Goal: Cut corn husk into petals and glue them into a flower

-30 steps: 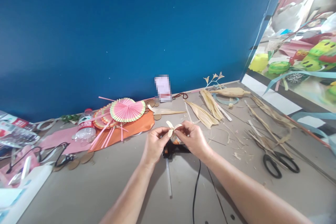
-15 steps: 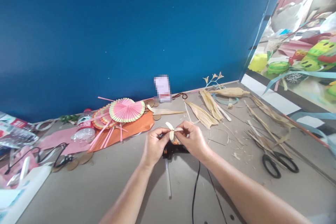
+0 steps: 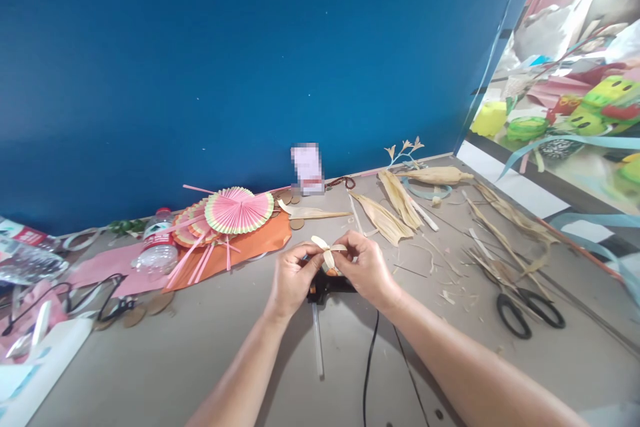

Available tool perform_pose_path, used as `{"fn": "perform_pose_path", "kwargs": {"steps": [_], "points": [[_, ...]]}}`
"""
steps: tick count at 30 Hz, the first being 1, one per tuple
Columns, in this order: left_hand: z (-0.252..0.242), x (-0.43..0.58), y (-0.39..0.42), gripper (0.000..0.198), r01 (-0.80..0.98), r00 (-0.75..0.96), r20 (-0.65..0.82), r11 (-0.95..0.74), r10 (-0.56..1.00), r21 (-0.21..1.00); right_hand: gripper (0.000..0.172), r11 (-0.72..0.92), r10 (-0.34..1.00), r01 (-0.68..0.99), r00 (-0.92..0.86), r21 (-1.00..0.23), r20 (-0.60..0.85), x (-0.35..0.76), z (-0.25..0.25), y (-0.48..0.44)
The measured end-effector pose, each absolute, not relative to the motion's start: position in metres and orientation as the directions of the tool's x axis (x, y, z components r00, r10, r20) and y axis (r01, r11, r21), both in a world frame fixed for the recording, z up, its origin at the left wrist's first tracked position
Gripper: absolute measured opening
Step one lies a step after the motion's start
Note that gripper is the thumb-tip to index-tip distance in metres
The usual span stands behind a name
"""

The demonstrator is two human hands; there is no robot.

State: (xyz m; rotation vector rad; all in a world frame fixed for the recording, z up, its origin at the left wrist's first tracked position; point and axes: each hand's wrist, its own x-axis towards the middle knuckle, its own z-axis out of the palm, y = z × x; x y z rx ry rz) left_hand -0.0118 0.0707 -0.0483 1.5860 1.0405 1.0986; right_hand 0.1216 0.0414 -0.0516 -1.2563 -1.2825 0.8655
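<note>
Between my two hands is a small corn husk flower (image 3: 328,256) with a few pale, narrow petals. My left hand (image 3: 294,273) pinches it from the left, thumb and forefinger closed at its base. From the other side, my right hand (image 3: 367,268) pinches a petal, fingers closed. Just below the hands, a black hot glue gun (image 3: 320,291) lies partly hidden on the table. A clear glue stick (image 3: 318,347) sticks out of it toward me, and a black cord (image 3: 371,367) runs toward the front edge.
Dried corn husks (image 3: 383,219) and scraps lie to the right, with black-handled scissors (image 3: 530,313). Pink paper fans (image 3: 239,210) rest on orange paper (image 3: 260,240) at the left, near a plastic bottle (image 3: 157,247). Behind stands a blue wall (image 3: 280,67).
The petals have tilted slightly between my fingers, and both hands keep their pinch. The whole view has shifted a little; the things on the table lie as before.
</note>
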Motion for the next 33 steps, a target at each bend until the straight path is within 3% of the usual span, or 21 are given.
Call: {"fn": "perform_pose_path", "kwargs": {"steps": [6, 11, 25, 33], "points": [[-0.0541, -0.0096, 0.0745, 0.021, -0.083, 0.236, -0.044, 0.065, 0.971, 0.994, 0.01, 0.166, 0.975, 0.132, 0.125, -0.977, 0.182, 0.1211, -0.0578, 0.0447], [-0.0522, -0.0093, 0.0761, 0.023, -0.169, 0.221, -0.113, 0.152, 0.969, 0.974, 0.01, 0.168, 0.974, 0.121, 0.135, -0.978, 0.184, 0.1214, -0.0598, 0.0456], [-0.0528, -0.0091, 0.0728, 0.025, -0.037, 0.231, -0.018, 0.027, 0.973, 0.999, 0.009, 0.153, 0.975, 0.16, 0.137, -0.975, 0.176, 0.1215, -0.061, 0.047], [-0.0492, -0.0136, 0.0734, 0.021, 0.005, 0.324, 0.064, -0.069, 0.944, 0.998, 0.01, 0.115, 0.991, -0.021, 0.076, -0.993, 0.113, 0.1234, -0.0573, 0.047]]}}
